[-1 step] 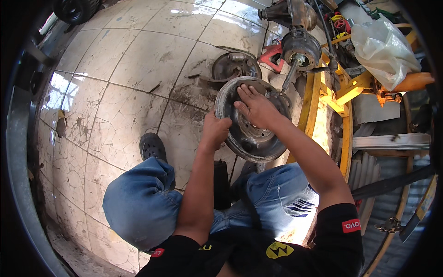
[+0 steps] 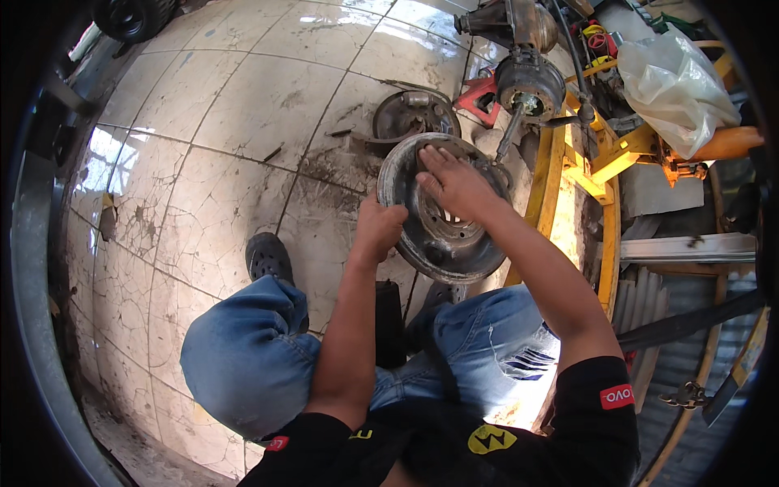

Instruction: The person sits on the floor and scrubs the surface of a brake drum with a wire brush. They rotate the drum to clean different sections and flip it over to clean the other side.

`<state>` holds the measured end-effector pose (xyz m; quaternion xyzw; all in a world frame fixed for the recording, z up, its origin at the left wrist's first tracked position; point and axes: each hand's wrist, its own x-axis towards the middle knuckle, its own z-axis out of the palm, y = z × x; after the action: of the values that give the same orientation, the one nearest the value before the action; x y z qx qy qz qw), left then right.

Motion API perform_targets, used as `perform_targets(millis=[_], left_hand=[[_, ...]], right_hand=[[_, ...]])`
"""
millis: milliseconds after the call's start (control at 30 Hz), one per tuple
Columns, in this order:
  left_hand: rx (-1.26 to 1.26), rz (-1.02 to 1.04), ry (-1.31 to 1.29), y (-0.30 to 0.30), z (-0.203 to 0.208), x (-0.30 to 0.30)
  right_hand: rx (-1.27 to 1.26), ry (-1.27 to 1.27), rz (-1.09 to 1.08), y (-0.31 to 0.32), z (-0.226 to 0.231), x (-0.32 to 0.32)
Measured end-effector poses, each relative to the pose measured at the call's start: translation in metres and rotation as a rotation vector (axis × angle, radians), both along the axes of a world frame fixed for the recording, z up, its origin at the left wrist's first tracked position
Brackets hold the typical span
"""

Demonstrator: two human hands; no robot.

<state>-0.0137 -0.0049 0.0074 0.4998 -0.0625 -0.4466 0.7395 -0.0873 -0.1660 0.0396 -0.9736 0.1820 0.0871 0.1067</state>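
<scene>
A round, worn metal brake drum [image 2: 430, 250] is held tilted in front of me, its hollow side toward me and bolt holes around its centre opening. My left hand [image 2: 380, 229] is closed on the drum's left rim, thumb resting over the edge. Inside, my right hand [image 2: 459, 188] lies with fingers stretched out against the upper inner wall. Whether anything thin is under those fingertips is hidden. Just beyond the drum, a dirty brake backing plate [image 2: 415, 116] with curved brake parts lies on the floor.
An axle [image 2: 531, 77] with a hub end stands at the upper right beside a red stand [image 2: 479, 101]. Yellow metal framing [image 2: 552, 170] runs along my right, with a plastic bag [image 2: 673, 89] on it. Cracked, dirty floor tiles [image 2: 211, 170] spread to the left.
My right hand has slid slightly to the right along the drum's inner wall. The left hand and the drum stay in place.
</scene>
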Motion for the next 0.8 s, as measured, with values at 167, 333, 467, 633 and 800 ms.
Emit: perform_targets(millis=[167, 333, 467, 633, 800], left_hand=[[0.015, -0.009, -0.008, -0.002, -0.009, 0.002], [-0.028, -0.013, -0.012, -0.004, -0.006, 0.001], [0.015, 0.014, -0.063, 0.000, -0.012, 0.005], [0.079, -0.043, -0.032, -0.005, 0.005, 0.000], [0.073, -0.042, -0.028, -0.001, 0.002, 0.004]], right_hand=[[0.034, -0.024, 0.009, -0.004, 0.002, 0.003], [0.048, -0.077, 0.048, -0.011, 0.012, 0.004], [0.201, -0.069, -0.172, 0.002, 0.068, 0.011], [-0.029, -0.409, 0.061, -0.026, 0.035, 0.004], [0.078, -0.192, 0.362, 0.011, 0.002, 0.029]])
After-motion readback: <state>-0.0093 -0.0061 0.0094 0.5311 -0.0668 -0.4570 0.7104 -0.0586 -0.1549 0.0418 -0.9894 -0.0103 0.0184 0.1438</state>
